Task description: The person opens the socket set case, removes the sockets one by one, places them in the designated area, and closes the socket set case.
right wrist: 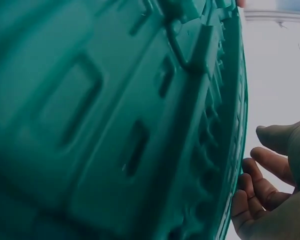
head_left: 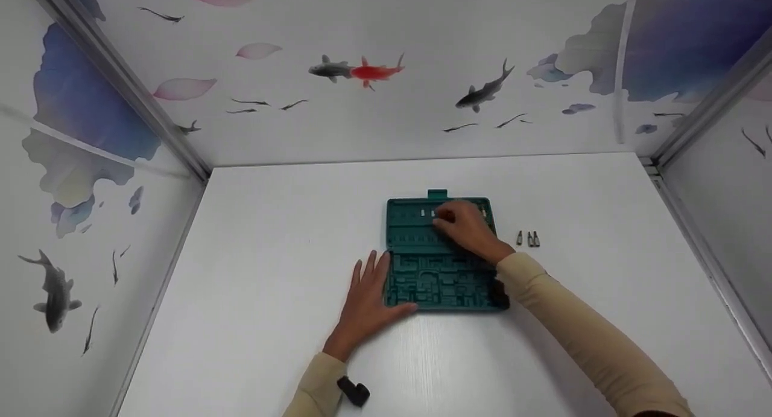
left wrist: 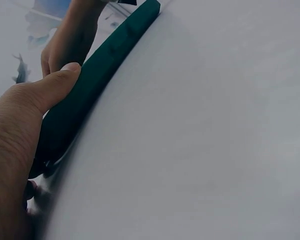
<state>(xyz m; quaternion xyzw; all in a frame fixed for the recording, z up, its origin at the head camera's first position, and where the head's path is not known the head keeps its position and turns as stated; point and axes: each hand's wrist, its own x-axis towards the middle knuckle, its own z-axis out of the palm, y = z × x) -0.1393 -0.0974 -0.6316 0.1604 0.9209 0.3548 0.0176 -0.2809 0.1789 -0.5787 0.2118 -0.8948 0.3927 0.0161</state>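
Nearest, my left hand is resting, fingers spread, at the near-left corner of the open green case, which is lying on the white table. Just right of it, three loose bits are awaiting placement, I judge. Farther, my right hand is bending its fingers over the far half; whether they are pinching anything, I cannot tell. Beside them, two pale pieces are already sitting inside.
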